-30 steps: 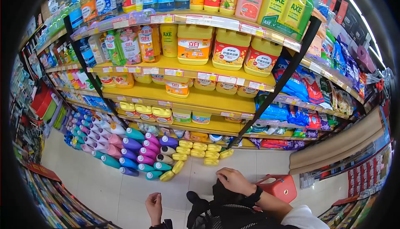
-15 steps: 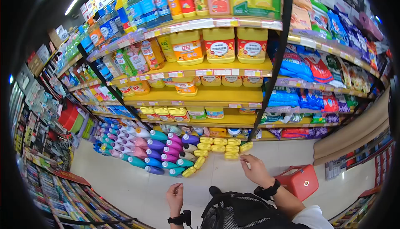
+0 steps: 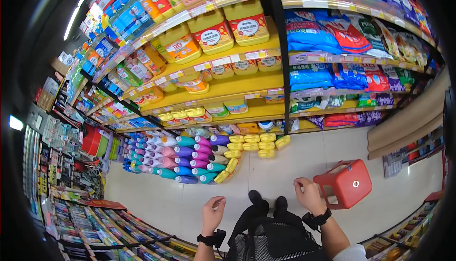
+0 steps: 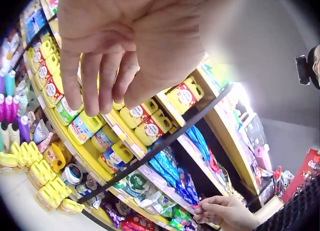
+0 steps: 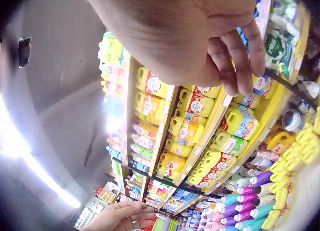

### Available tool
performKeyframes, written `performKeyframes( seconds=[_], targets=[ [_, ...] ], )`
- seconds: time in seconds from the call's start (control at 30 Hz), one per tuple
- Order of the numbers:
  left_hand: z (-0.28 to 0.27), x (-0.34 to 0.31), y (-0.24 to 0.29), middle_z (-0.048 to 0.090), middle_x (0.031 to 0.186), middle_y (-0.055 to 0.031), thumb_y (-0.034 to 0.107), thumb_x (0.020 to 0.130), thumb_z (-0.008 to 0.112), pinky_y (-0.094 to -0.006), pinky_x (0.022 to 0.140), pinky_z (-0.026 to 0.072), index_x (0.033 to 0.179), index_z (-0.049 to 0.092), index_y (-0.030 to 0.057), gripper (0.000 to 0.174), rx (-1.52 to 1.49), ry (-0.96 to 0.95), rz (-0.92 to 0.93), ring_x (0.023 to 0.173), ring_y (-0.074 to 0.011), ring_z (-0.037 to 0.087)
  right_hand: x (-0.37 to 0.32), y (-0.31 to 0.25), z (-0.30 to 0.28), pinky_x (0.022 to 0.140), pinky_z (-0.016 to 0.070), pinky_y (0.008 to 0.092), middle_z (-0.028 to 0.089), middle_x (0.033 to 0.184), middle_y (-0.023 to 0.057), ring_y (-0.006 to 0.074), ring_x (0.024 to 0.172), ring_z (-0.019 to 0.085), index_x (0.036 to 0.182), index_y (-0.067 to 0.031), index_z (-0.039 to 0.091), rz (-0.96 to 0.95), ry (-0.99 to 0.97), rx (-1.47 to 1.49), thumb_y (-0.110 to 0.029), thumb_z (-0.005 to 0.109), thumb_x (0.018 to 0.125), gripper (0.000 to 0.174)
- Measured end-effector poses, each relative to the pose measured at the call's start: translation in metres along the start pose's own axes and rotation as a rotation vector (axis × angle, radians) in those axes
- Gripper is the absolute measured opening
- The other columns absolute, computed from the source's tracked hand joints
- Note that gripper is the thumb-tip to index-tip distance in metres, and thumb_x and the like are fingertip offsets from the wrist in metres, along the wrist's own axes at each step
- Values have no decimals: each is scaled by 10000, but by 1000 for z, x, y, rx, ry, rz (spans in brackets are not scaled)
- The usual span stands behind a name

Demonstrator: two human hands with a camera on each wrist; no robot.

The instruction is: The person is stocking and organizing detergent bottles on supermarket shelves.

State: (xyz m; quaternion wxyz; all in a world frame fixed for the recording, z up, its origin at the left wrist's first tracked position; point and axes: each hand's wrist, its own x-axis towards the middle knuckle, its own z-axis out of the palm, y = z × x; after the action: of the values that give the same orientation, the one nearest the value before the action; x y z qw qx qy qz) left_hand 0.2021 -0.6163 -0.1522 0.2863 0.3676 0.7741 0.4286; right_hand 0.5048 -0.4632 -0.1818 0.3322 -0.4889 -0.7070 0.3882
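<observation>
Both hands hang in front of the body with nothing in them. The left hand [image 3: 213, 212], fingers loosely bent, is over the floor at lower centre in the head view; in the left wrist view the same hand [image 4: 135, 46] fills the top, fingers relaxed. The right hand [image 3: 309, 195] is just left of a red plastic stool [image 3: 349, 185], and whether it touches the stool is unclear. Yellow bottles [image 3: 251, 145] and rows of purple, pink and teal bottles [image 3: 190, 159] stand on the floor before the shelves.
Shelves [image 3: 237, 92] with yellow jugs [image 3: 211, 35] rise ahead, and bagged detergent [image 3: 313, 37] fills those at the right. A beige roll [image 3: 403, 118] leans at the far right. Racks of small goods [image 3: 109, 227] line the lower left. Tiled floor [image 3: 266, 175] lies between.
The head view has turned right, so more bagged detergent shows and the shelves tilt. Both feet now show beneath the hands. The hands stay empty.
</observation>
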Motion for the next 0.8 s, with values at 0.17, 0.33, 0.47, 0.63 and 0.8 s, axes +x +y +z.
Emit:
performKeyframes(
  seconds=[0.17,0.33,0.47,0.63,0.8],
  targets=[
    [-4,-2,19,714,923,-115,101,907,665,-281,797,530,1003,681,-39,170,68,19,58,865,-167,684,-9,16,4,720,537,417,681,862,215,383,800,669,919,34,655,18,-34,66,-14,602,848,101],
    [-18,-8,17,718,926,-100,96,906,672,-278,784,533,1001,689,-22,152,130,28,83,854,-145,679,-2,13,19,722,534,437,684,881,208,394,794,661,920,18,659,-26,-61,0,-39,592,859,107],
    [-29,-3,5,714,920,-127,96,897,673,-286,781,527,996,686,-31,161,117,38,34,852,-175,684,11,-11,29,724,534,444,685,897,206,398,801,657,922,10,661,-39,-105,-9,-49,594,861,108],
    [-50,15,-14,717,933,-134,92,894,673,-290,777,529,966,677,-36,147,44,105,68,859,-183,688,29,-34,54,720,538,435,688,891,203,394,798,661,924,11,661,-127,-134,-73,-47,603,855,106],
    [-101,25,-42,719,941,-138,86,887,679,-289,775,528,919,663,-39,129,-58,227,69,858,-185,691,42,-66,100,704,542,420,688,857,187,359,775,675,910,5,651,-173,-177,-136,-55,620,848,92]
  ],
)
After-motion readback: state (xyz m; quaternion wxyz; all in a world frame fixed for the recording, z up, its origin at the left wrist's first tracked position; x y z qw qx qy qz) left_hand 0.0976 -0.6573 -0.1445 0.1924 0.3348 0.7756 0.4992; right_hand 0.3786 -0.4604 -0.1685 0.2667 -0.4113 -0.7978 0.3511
